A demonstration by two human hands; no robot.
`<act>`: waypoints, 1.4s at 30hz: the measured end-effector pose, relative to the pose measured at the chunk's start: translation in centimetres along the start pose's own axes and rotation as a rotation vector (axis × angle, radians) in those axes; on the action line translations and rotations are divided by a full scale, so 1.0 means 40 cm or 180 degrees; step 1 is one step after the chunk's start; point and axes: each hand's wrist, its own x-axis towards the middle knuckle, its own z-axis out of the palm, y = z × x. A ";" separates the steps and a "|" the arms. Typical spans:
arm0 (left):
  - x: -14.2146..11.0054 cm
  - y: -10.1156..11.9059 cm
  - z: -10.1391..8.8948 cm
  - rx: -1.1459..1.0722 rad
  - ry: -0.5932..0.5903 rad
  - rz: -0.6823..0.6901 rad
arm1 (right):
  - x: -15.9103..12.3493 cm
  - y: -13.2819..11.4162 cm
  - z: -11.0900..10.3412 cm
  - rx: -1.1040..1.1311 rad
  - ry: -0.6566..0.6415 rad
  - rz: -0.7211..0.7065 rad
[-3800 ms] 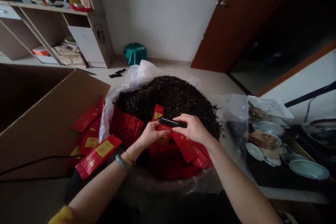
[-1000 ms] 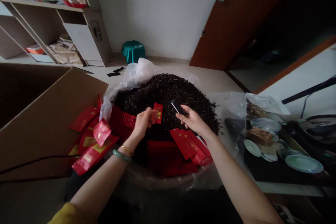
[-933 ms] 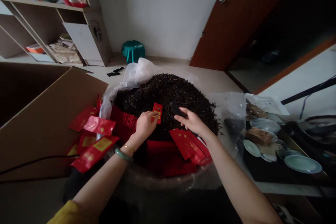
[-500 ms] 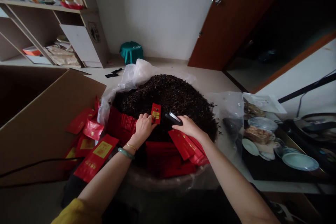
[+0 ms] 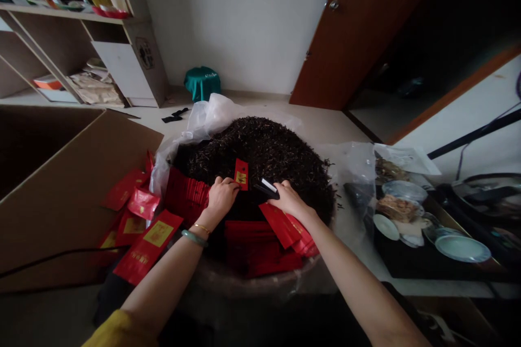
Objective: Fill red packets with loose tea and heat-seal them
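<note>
left fingers [image 5: 230,186] pinching a narrow red foil sachet [image 5: 241,174] at one o'clock, right fingers [image 5: 277,196] gripping a slim black plastic tool [image 5: 266,188]!

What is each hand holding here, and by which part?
The left hand pinches a red packet at its lower end; the right hand holds a black device at its right end.

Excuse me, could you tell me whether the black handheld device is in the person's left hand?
No, the black device is at the fingers of the right hand, while the left hand is beside a red packet.
</note>
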 end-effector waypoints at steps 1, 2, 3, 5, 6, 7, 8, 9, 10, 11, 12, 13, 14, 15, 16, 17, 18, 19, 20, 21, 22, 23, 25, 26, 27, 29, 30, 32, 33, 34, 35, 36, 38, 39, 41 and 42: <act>0.002 0.000 0.001 -0.0132 0.0064 -0.0053 | -0.003 -0.003 -0.004 -0.0054 0.0006 0.0012; 0.005 0.001 0.001 -0.0262 0.0107 -0.0119 | -0.005 -0.006 -0.008 -0.0126 0.0017 0.0025; 0.007 0.002 0.001 -0.0385 0.0125 -0.0189 | -0.007 -0.009 -0.012 -0.0223 0.0041 0.0036; 0.011 0.007 -0.001 -0.0601 0.0088 -0.0334 | -0.010 -0.015 -0.018 -0.0457 0.0112 0.0059; 0.013 0.010 -0.003 -0.0691 0.0052 -0.0403 | -0.010 -0.016 -0.021 -0.0565 0.0137 0.0060; 0.014 0.014 -0.006 -0.0770 0.0024 -0.0481 | -0.010 -0.016 -0.022 -0.0645 0.0147 0.0050; 0.014 0.017 -0.010 -0.0837 0.0008 -0.0571 | -0.009 -0.015 -0.024 -0.0693 0.0136 0.0038; 0.015 0.020 -0.015 -0.0906 0.0001 -0.0679 | -0.008 -0.013 -0.025 -0.0711 0.0111 0.0033; 0.016 0.022 -0.019 -0.0984 0.0003 -0.0803 | -0.008 -0.010 -0.026 -0.0711 0.0093 0.0037; 0.017 0.024 -0.024 -0.1074 0.0019 -0.0936 | -0.007 -0.005 -0.027 -0.0704 0.0096 0.0049; 0.018 0.024 -0.028 -0.1176 0.0044 -0.1073 | -0.007 0.000 -0.029 -0.0698 0.0124 0.0079; 0.020 0.022 -0.031 -0.1296 0.0082 -0.1190 | -0.006 0.005 -0.031 -0.0698 0.0161 0.0125; 0.021 0.020 -0.032 -0.1436 0.0130 -0.1274 | -0.005 0.010 -0.033 -0.0715 0.0204 0.0194; 0.022 0.017 -0.030 -0.1596 0.0180 -0.1314 | -0.003 0.014 -0.035 -0.0728 0.0273 0.0264; 0.024 0.013 -0.027 -0.1780 0.0204 -0.1298 | 0.001 0.017 -0.036 -0.0708 0.0382 0.0302; 0.025 0.009 -0.021 -0.1987 0.0179 -0.1229 | 0.005 0.018 -0.035 -0.0625 0.0541 0.0274; 0.025 0.005 -0.014 -0.2203 0.0095 -0.1130 | 0.009 0.017 -0.034 -0.0459 0.0736 0.0154; 0.025 0.002 -0.008 -0.2404 -0.0033 -0.1018 | 0.014 0.014 -0.031 -0.0203 0.0950 -0.0059; 0.023 0.000 -0.002 -0.2566 -0.0186 -0.0908 | 0.019 0.010 -0.028 0.0120 0.1144 -0.0342; 0.021 -0.001 0.001 -0.2673 -0.0324 -0.0803 | 0.022 0.003 -0.025 0.0458 0.1285 -0.0644; 0.018 0.000 0.002 -0.2713 -0.0426 -0.0709 | 0.023 -0.004 -0.022 0.0753 0.1368 -0.0894; 0.013 0.003 -0.001 -0.2695 -0.0490 -0.0618 | 0.022 -0.013 -0.019 0.0989 0.1430 -0.1055; 0.004 0.013 -0.015 -0.2582 -0.0540 -0.0447 | 0.012 -0.033 -0.013 0.1272 0.1511 -0.1168; -0.002 0.019 -0.025 -0.2539 -0.0558 -0.0376 | 0.006 -0.044 -0.011 0.1342 0.1537 -0.1194; -0.007 0.025 -0.034 -0.2512 -0.0565 -0.0324 | -0.002 -0.054 -0.008 0.1387 0.1556 -0.1238; -0.015 0.037 -0.051 -0.2413 -0.0523 -0.0221 | -0.015 -0.073 -0.002 0.1417 0.1562 -0.1386; -0.019 0.042 -0.058 -0.2353 -0.0457 -0.0213 | -0.020 -0.081 0.001 0.1401 0.1566 -0.1446; -0.024 0.048 -0.065 -0.2246 -0.0279 -0.0265 | -0.028 -0.091 0.006 0.1289 0.1660 -0.1486; -0.026 0.050 -0.067 -0.2224 -0.0193 -0.0330 | -0.031 -0.094 0.007 0.1190 0.1742 -0.1497; -0.028 0.052 -0.068 -0.2226 -0.0137 -0.0402 | -0.034 -0.096 0.009 0.1072 0.1840 -0.1527; -0.029 0.053 -0.068 -0.2251 -0.0121 -0.0463 | -0.036 -0.098 0.009 0.0950 0.1940 -0.1579; -0.030 0.054 -0.069 -0.2296 -0.0135 -0.0512 | -0.038 -0.099 0.010 0.0838 0.2031 -0.1647; -0.031 0.055 -0.068 -0.2418 -0.0218 -0.0569 | -0.041 -0.099 0.009 0.0681 0.2121 -0.1808; -0.031 0.056 -0.068 -0.2476 -0.0258 -0.0580 | -0.042 -0.100 0.009 0.0627 0.2129 -0.1887; -0.032 0.059 -0.070 -0.2519 -0.0297 -0.0593 | -0.044 -0.101 0.006 0.0525 0.2170 -0.1975; -0.033 0.061 -0.071 -0.2481 -0.0288 -0.0592 | -0.045 -0.101 0.003 0.0470 0.2209 -0.1956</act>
